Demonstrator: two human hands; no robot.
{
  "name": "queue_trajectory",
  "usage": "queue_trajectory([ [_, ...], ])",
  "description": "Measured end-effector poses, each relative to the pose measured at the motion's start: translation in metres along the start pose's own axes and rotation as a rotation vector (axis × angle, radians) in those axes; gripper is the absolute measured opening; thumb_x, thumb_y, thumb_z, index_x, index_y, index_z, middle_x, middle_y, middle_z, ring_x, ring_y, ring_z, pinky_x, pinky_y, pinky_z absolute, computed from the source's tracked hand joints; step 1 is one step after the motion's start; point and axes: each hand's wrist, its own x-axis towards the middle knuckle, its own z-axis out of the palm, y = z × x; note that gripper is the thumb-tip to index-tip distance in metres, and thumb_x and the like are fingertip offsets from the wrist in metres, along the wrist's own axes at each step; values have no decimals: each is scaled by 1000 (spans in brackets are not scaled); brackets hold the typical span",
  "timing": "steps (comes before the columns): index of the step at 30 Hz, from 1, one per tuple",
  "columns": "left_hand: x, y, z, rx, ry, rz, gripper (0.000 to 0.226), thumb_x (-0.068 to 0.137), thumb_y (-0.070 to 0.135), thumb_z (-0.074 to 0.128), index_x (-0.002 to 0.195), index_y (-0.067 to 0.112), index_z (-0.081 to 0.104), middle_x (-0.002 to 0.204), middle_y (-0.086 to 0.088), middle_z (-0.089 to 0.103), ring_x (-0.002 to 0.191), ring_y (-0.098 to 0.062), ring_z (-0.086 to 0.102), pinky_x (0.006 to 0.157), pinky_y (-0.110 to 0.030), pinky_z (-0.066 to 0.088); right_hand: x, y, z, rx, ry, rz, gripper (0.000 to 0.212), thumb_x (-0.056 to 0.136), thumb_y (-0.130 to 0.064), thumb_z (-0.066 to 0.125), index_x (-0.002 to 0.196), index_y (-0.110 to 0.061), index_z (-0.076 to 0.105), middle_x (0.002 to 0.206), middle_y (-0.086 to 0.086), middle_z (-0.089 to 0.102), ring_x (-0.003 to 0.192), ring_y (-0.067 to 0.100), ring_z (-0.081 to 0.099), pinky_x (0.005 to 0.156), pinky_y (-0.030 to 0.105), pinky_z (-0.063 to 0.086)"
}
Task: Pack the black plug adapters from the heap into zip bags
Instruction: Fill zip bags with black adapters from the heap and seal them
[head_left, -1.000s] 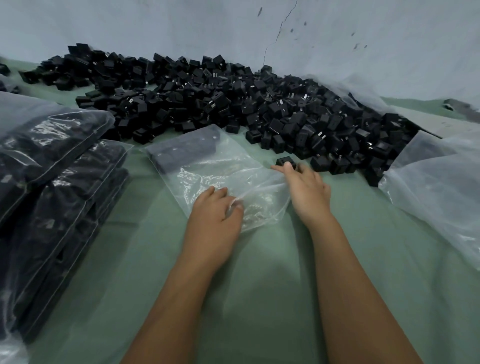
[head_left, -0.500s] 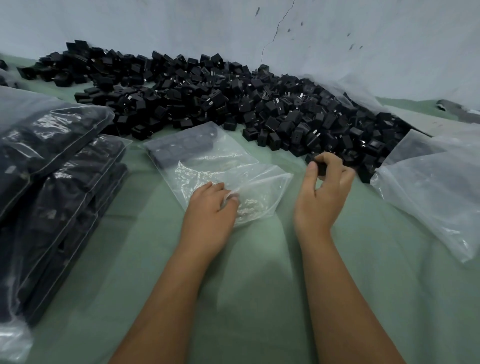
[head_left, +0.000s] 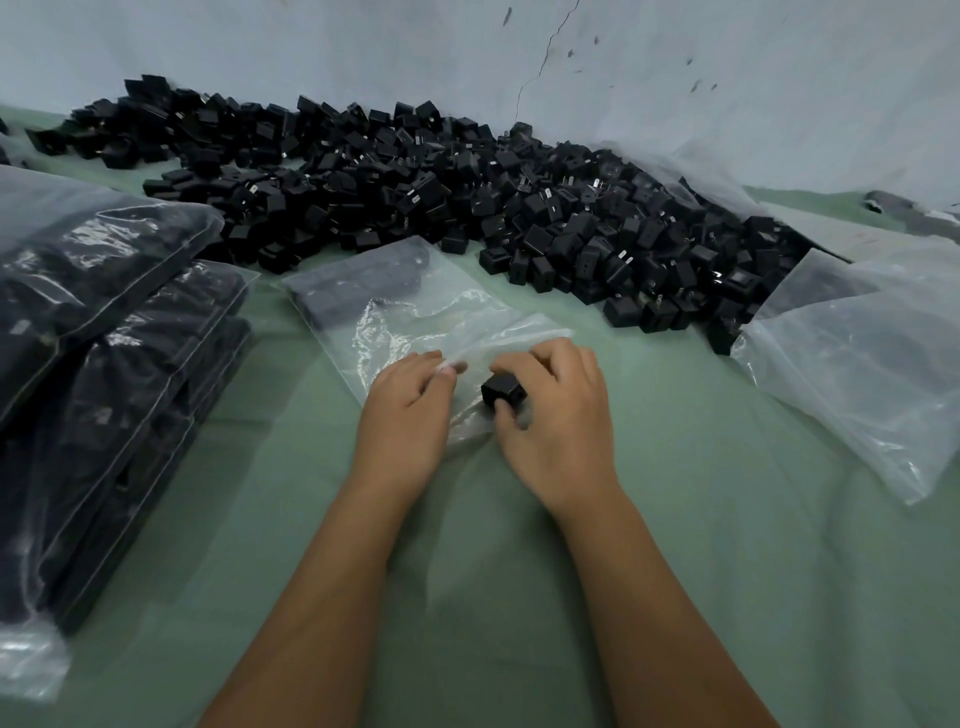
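Green cloth (head_left: 675, 571) covers the whole work surface. Along the wall from ten to two o'clock sprawls the heap of black plug adapters (head_left: 415, 197), its far right edge hidden under loose clear plastic (head_left: 691, 166). At nine o'clock, stacked filled bags (head_left: 104, 364) run off the left border. At three o'clock lie slack empty bags (head_left: 857, 364). At centre, the open zip bag (head_left: 415, 312) holds a row of adapters at its far end, blurred through the film. The left hand (head_left: 410, 415) pinches the bag's near edge. The right hand (head_left: 556, 421) curls around one adapter (head_left: 501, 391) at the bag's mouth.
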Motion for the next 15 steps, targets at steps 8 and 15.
queue_trajectory([
  [8, 1, -2, 3, -57, 25, 27, 29, 100, 18, 47, 99, 14, 75, 80, 30, 52, 85, 27, 44, 75, 7, 26, 1, 3, -2, -84, -93, 56, 28, 79, -6, 56, 99, -14, 73, 87, 4, 68, 81, 29, 56, 74, 37, 45],
  [15, -4, 2, 3, -22, 12, 115, 29, 93, 35, 39, 93, 24, 66, 88, 29, 51, 89, 20, 45, 80, 6, 27, -1, -3, -1, -296, -97, 14, 24, 78, -21, 55, 93, -23, 74, 79, 0, 63, 80, 26, 52, 72, 33, 34],
])
